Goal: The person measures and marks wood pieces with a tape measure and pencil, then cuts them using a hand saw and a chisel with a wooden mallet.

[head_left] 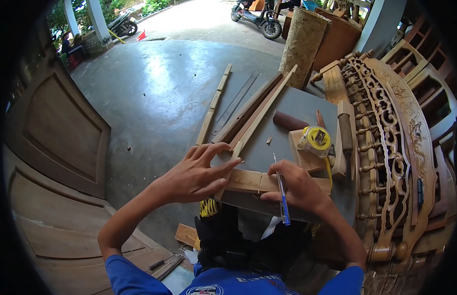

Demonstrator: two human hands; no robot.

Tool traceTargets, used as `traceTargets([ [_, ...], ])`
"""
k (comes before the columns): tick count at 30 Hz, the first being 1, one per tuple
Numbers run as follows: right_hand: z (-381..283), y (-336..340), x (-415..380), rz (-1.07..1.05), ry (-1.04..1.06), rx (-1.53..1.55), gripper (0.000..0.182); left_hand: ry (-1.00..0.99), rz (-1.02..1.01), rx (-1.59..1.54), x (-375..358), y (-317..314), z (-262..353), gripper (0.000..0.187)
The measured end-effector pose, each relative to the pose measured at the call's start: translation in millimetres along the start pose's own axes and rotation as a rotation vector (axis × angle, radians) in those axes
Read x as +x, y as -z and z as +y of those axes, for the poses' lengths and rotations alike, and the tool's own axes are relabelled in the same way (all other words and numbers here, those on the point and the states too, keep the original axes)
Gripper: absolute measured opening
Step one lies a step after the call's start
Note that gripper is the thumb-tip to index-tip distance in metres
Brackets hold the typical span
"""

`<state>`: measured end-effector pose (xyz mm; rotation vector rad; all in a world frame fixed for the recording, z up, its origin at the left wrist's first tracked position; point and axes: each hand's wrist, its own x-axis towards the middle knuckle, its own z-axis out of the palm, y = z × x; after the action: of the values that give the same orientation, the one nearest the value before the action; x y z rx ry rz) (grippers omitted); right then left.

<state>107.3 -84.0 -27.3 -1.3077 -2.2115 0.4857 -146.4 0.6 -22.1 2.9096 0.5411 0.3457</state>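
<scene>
Left hand (196, 174) lies flat, fingers spread, pressing on a wood block (248, 181) at the near edge of the desk (297, 110). Right hand (297, 187) has its grip pinched on a blue pen (282, 194), tip at the block's top edge, hand resting on the block. Yellow tape measure (315, 139) sits on a second block just behind the right hand. Long slats (260, 110) run diagonally across the desk from the left hand outward. Carved panel (390, 142) stands along the desk's right side. A chisel handle (290, 121) lies mid-desk.
</scene>
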Motion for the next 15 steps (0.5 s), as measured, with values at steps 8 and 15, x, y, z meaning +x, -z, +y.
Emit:
traceTargets([
  [8, -3.4, -0.4, 3.8, 0.312, -0.188, 0.504, 0.032, 0.148, -0.007, 0.006, 2.3, -11.7, 10.3, 0.056],
  [15, -5.6, -9.1, 24.0, 0.27, -0.256, 0.694, 0.018, 0.183, 0.014, 0.0, -13.8, -14.4, 4.2, 0.068],
])
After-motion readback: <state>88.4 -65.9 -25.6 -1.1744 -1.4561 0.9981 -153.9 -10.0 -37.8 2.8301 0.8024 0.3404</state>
